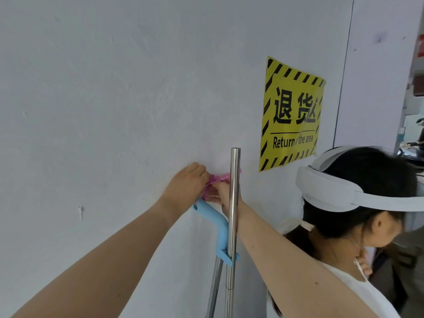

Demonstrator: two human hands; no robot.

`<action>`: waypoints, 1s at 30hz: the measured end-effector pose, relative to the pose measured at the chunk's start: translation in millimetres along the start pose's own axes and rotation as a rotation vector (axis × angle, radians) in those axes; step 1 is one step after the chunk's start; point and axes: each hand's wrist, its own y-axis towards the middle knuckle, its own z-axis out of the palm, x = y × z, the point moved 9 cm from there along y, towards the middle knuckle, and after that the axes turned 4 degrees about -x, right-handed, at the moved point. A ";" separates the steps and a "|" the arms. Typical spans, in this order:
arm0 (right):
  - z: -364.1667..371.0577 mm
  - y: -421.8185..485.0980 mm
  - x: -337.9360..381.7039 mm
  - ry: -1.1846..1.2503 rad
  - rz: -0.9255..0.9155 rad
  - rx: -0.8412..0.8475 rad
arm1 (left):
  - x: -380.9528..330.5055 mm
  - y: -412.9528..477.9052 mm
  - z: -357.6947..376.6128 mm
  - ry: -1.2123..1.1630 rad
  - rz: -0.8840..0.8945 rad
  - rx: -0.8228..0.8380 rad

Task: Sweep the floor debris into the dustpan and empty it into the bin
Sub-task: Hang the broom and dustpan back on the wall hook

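Observation:
A steel pole (233, 216) stands upright against the white wall, clipped to a light blue handle (218, 228) that tops a second, slanted steel pole (214, 288). A pink string loop (218, 179) hangs on the wall at the blue handle's tip. My left hand (184, 187) pinches the pink loop from the left. My right hand (221, 195) holds the loop from below, partly hidden behind the upright pole. Neither the dustpan's pan, the broom head, any debris nor a bin is in view.
A yellow and black sign (292, 111) reading "Return the area" is stuck on the wall to the right. A person with a white headset (339, 191) stands close at the lower right, beside the poles. A doorway edge (408, 88) lies at the far right.

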 end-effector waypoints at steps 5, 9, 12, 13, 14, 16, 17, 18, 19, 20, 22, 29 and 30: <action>-14.6 8.5 -0.2 0.029 0.020 -0.116 | 4.9 -15.2 5.0 0.017 -0.012 -0.059; -19.7 8.6 1.2 -0.010 0.013 -0.162 | 2.4 -13.1 2.2 0.074 -0.056 -0.083; -12.6 8.8 2.7 0.074 0.037 -0.076 | -2.3 -12.4 3.4 0.172 -0.031 -0.051; -10.2 8.7 3.8 0.083 0.046 -0.050 | -2.8 -12.3 4.4 0.201 -0.028 -0.038; -9.2 9.0 4.9 0.081 0.054 -0.032 | -3.7 -11.5 5.7 0.233 -0.026 -0.024; -9.0 9.7 7.9 0.054 0.061 -0.008 | -5.7 -10.2 8.4 0.292 -0.037 -0.004; -7.7 8.9 8.2 0.033 0.064 0.016 | -5.5 -10.1 9.3 0.299 -0.053 -0.004; -5.3 6.5 7.6 0.010 0.070 0.048 | -4.3 -11.0 9.9 0.295 -0.074 -0.011; -2.7 3.5 5.3 -0.014 0.077 0.079 | -3.5 -12.0 11.0 0.285 -0.091 -0.020; -0.4 0.3 3.0 -0.037 0.081 0.104 | -3.6 -13.9 12.4 0.272 -0.100 -0.027; 3.0 -5.2 -0.9 -0.078 0.080 0.131 | -5.3 -18.2 15.5 0.255 -0.104 -0.027; 7.9 -6.7 -3.1 -0.164 0.110 0.195 | -9.3 -21.7 13.7 0.254 -0.135 -0.048; 6.9 -6.8 -3.2 -0.166 0.105 0.190 | -9.2 -22.1 13.8 0.256 -0.136 -0.050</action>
